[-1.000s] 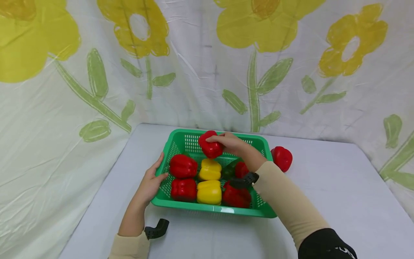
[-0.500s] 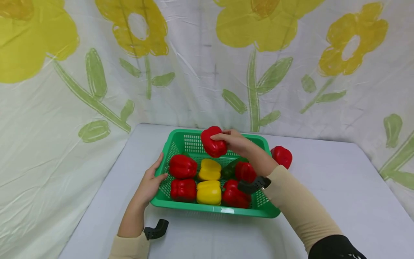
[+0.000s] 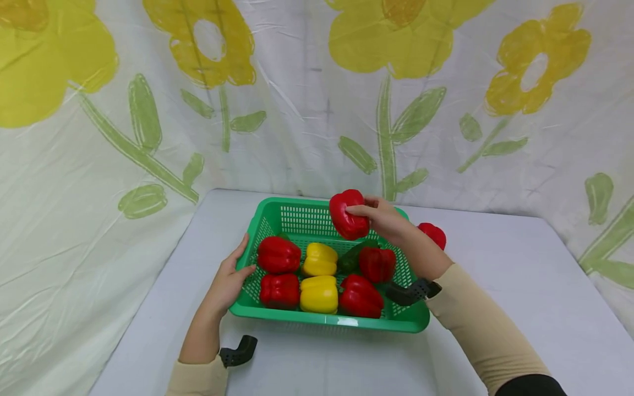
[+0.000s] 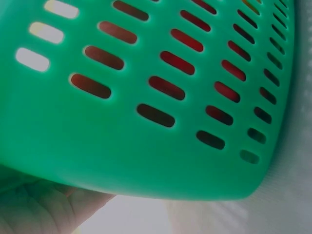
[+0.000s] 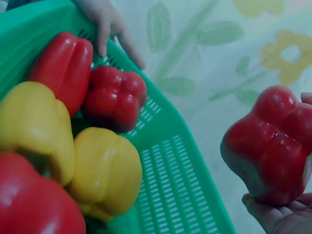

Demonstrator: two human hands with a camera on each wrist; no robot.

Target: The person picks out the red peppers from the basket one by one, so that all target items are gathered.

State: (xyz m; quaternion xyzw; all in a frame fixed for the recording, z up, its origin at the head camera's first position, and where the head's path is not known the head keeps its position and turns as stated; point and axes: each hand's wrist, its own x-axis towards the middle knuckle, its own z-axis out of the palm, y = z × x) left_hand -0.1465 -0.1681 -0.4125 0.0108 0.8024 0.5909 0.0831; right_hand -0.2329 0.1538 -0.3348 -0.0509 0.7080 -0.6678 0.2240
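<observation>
My right hand (image 3: 388, 221) holds a red bell pepper (image 3: 349, 215) between thumb and fingers, above the far right part of a green perforated plastic basket (image 3: 322, 319). In the right wrist view that pepper's lobed end (image 5: 273, 146) faces the camera. My left hand (image 3: 229, 281) grips the basket's left rim. The left wrist view has the basket's outer wall (image 4: 97, 141) filling most of it, with part of the hand below. Inside the basket lie two yellow bell peppers (image 3: 319, 295), several red ones (image 3: 279, 254) and a dark green vegetable (image 3: 353, 258), partly hidden.
Another red bell pepper (image 3: 433, 235) lies on the white-covered table (image 3: 505, 286) just right of the basket, partly hidden by my right arm. Behind the table hangs a white cloth (image 3: 297, 137) painted with yellow flowers.
The right hand has moved right with the red bell pepper, which has risen slightly. More of the peppers at the basket's right side now shows. The left hand stays on the rim.
</observation>
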